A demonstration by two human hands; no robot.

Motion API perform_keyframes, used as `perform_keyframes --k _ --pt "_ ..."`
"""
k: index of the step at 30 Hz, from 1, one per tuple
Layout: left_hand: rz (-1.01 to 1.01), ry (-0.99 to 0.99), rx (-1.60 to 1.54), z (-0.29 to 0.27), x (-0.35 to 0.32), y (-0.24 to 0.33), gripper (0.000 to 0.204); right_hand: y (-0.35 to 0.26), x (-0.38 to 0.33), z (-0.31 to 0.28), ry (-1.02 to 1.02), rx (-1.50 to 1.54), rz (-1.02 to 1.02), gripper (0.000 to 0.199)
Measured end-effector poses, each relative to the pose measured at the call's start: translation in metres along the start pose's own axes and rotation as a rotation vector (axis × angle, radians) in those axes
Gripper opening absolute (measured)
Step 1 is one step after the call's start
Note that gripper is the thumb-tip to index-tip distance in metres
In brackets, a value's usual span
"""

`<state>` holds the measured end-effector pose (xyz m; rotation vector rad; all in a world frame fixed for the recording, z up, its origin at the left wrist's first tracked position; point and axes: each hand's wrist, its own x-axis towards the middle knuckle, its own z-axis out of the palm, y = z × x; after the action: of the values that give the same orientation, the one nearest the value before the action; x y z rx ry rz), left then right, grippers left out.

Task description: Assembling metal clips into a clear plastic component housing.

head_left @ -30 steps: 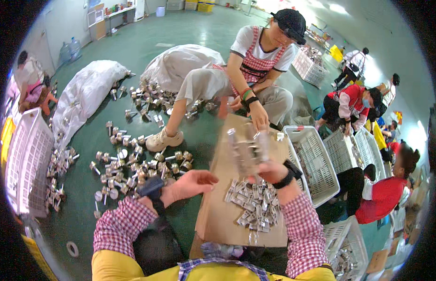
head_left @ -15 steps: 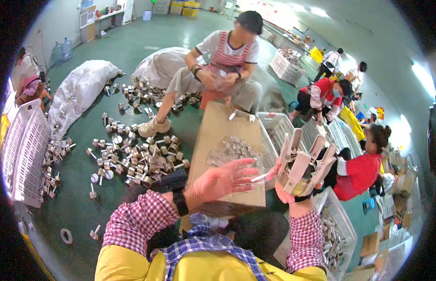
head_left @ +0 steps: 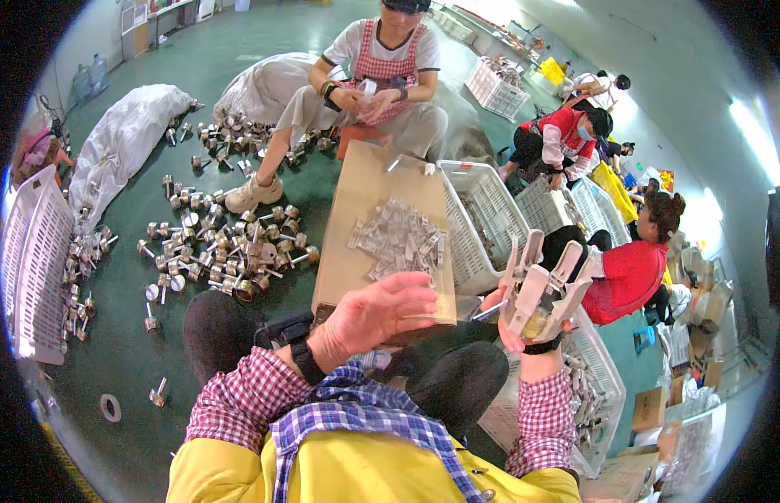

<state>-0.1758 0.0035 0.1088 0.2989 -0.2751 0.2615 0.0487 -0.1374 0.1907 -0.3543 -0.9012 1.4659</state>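
In my right hand (head_left: 512, 331) is a round assembly with several pale grey upright clips (head_left: 548, 293) around its rim. Its middle is yellowish, and a thin light rod (head_left: 489, 312) sticks out toward the left. My fingers and thumb wrap its lower side. My left hand (head_left: 382, 312) hovers over the near edge of a cardboard box (head_left: 344, 251), fingers stretched, nothing visible in it. On that box lies a heap of pale grey clip pieces (head_left: 398, 239), just beyond my left fingertips.
Many metal cylinders with stems (head_left: 231, 247) cover the floor at left, beside a white sack (head_left: 126, 151) and white crates (head_left: 42, 268). A person (head_left: 377, 75) sits across the box. Another crate (head_left: 482, 226) stands to its right; one with metal parts (head_left: 604, 377) is by my right forearm.
The view has tilted downward, so the surroundings sit higher. My left hand has drawn back leftward from the held assembly. My right hand keeps its hold.
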Motion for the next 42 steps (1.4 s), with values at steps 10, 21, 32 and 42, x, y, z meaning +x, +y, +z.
perform_keyframes --k 10,21,32,42 --pt "0.547 0.585 0.903 0.0 -0.004 0.029 0.022 0.008 0.007 0.002 0.214 -0.38 -0.001 0.087" --pt "0.862 0.745 1.48 0.047 -0.036 0.078 0.024 0.054 0.018 0.002 0.557 -0.544 -0.165 0.066" --pt "0.676 0.78 1.384 0.011 0.0 0.086 0.024 0.099 0.004 0.01 0.383 -0.335 -0.118 0.093" --pt "0.513 0.58 1.269 0.003 0.024 0.056 0.021 0.122 0.026 0.032 0.18 -0.339 0.033 0.091"
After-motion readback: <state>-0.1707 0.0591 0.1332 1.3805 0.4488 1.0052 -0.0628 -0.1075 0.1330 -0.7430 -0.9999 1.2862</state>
